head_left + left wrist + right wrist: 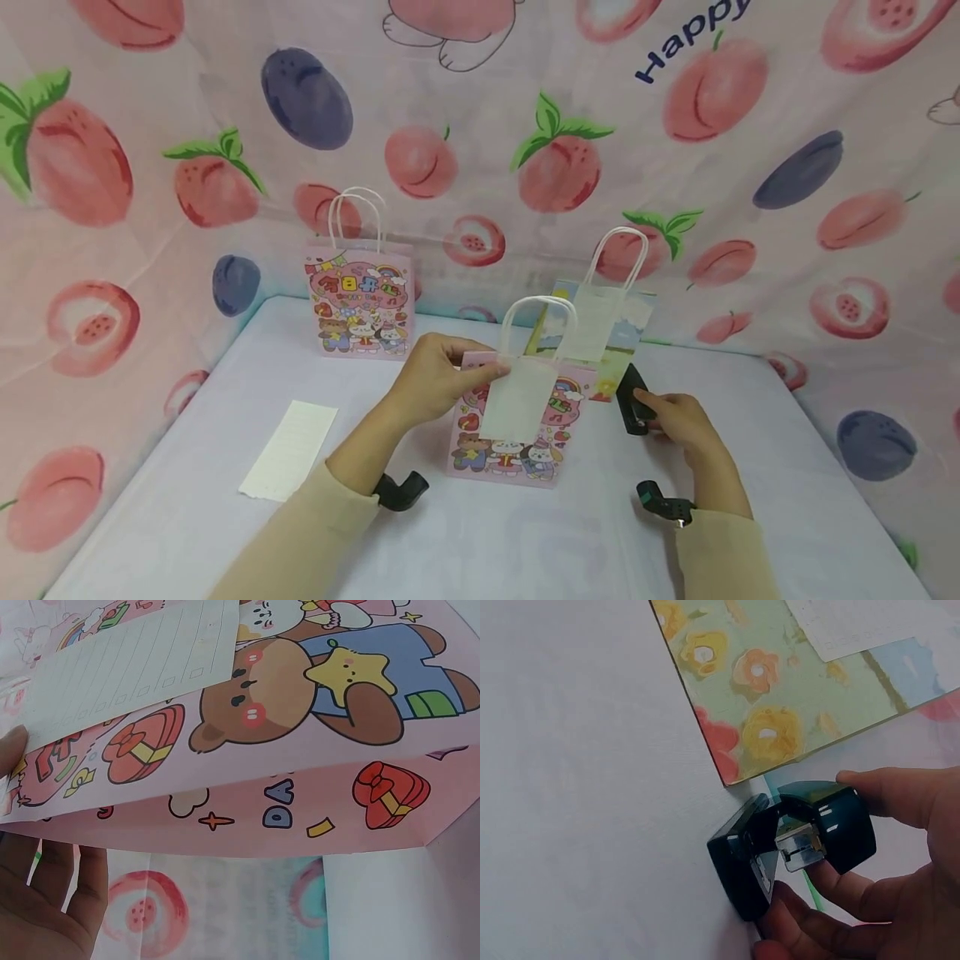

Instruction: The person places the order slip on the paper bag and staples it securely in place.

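Note:
In the head view my left hand pinches the top left edge of a pink paper gift bag with white handles. Its thumb lies on a white lined slip that hangs over the bag's front. The left wrist view shows the thumb in front of the bag and the other fingers behind it. To the right, my right hand holds a black stapler. Its jaws stand apart in the right wrist view, where the stapler is close to a flowered bag's corner.
The flowered gift bag, with a white slip on its front, stands behind the pink one. Another pink gift bag stands at the back left. A loose lined slip lies on the white table.

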Demonstrator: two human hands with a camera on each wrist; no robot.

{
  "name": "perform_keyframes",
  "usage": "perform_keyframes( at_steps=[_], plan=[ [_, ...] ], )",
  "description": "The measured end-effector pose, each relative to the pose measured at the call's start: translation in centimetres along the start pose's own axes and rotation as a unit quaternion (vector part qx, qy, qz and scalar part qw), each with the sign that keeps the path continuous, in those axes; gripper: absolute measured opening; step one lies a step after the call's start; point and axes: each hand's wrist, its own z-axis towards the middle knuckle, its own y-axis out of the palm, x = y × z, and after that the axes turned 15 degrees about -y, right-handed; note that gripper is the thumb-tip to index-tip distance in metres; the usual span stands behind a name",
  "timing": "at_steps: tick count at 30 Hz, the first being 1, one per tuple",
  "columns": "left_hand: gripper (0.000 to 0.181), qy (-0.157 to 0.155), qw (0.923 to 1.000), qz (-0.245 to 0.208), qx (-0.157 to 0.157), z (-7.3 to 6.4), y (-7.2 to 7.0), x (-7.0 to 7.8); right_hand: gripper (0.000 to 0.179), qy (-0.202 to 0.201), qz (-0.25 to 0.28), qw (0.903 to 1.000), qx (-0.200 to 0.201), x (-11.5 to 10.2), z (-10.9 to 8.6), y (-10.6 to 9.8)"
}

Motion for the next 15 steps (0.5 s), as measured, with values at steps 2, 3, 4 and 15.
perform_keyframes(
  at_steps=[2,3,4,15],
  plan=[
    [0.015,0.004,1.0,0.002,0.002,-0.1,0.0,0.0,0.085,-0.001,0.005,1.0,-0.002,0.1,-0.1,-0.2],
    [0.015,0.004,1.0,0.003,0.003,-0.1,0.1,0.0,0.084,-0.002,0.008,1.0,-0.001,0.1,-0.1,-0.3],
    [0.015,0.002,1.0,0.004,0.004,-0.1,0.1,-0.1,0.084,-0.001,0.01,1.0,-0.001,0.2,-0.2,-0.4],
    [0.016,0.01,0.9999,0.005,0.0,-0.2,0.1,-0.4,0.084,0.01,0.097,0.9949,0.025,1.2,-0.4,-2.0]
  ],
)
